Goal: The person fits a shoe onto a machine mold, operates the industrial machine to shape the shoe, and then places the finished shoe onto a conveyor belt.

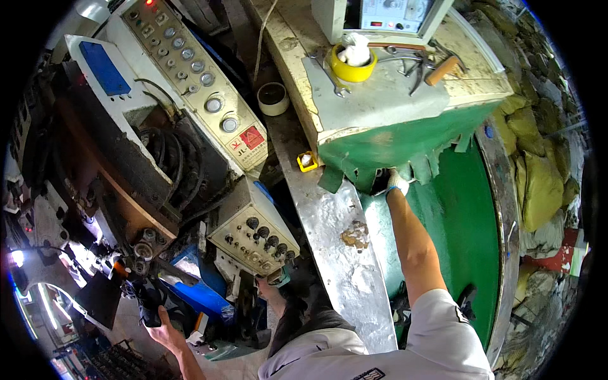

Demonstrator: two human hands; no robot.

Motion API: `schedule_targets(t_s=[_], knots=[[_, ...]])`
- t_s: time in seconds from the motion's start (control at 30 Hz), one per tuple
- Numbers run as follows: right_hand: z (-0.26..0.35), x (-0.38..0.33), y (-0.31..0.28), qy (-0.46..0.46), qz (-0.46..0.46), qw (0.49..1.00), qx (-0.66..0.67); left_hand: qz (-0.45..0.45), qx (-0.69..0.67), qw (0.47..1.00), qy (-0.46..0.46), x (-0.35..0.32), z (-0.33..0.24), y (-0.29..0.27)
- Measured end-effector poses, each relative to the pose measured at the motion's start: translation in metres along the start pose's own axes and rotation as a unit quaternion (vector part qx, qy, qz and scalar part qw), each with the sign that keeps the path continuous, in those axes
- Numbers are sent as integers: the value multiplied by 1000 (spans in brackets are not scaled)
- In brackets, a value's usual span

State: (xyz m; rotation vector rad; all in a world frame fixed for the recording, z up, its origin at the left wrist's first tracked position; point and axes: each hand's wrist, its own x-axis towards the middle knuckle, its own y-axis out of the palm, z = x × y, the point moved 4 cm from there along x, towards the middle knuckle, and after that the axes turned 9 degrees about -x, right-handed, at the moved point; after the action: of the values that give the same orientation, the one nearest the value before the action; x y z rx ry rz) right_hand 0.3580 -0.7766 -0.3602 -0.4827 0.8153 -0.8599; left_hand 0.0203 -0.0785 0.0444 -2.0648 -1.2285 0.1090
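At the lower left, my bare left hand (166, 329) is closed on a black shoe (148, 305), its fingers and thumb wrapped round one end. My right arm stretches over the green conveyor belt (456, 234). Its hand, my right hand (399, 182), wears a white glove and reaches under the torn green flap (392, 149) at the opening of a cream machine. The flap and shadow hide its fingers; a dark shape shows beside them, too unclear to name. On the belt near my right arm lie another black shoe (467, 300) and a dark shoe (401, 305).
A yellow tape roll (352, 68), wrench (334, 81) and hammer (442, 69) lie on the machine top. A control panel (196, 79) and a knobbed box (256, 234) stand left of a metal ledge (339, 247). Greenish sacks (538, 183) line the right.
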Motion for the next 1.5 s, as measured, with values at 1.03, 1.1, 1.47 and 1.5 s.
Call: schedule_targets(t_s=[1.03,1.1,1.47,1.5], knots=[[-38,-558,-123,96,713,630,293,155,-75,985,5,29,13,-55],[-9,-608,-124,14,719,645,260,284,-74,955,-37,30,59,-79],[33,-731,-70,-51,764,622,163,339,-502,748,-271,66,50,-22],[33,-734,-61,-60,763,624,157,332,-500,753,-272,72,57,-22]])
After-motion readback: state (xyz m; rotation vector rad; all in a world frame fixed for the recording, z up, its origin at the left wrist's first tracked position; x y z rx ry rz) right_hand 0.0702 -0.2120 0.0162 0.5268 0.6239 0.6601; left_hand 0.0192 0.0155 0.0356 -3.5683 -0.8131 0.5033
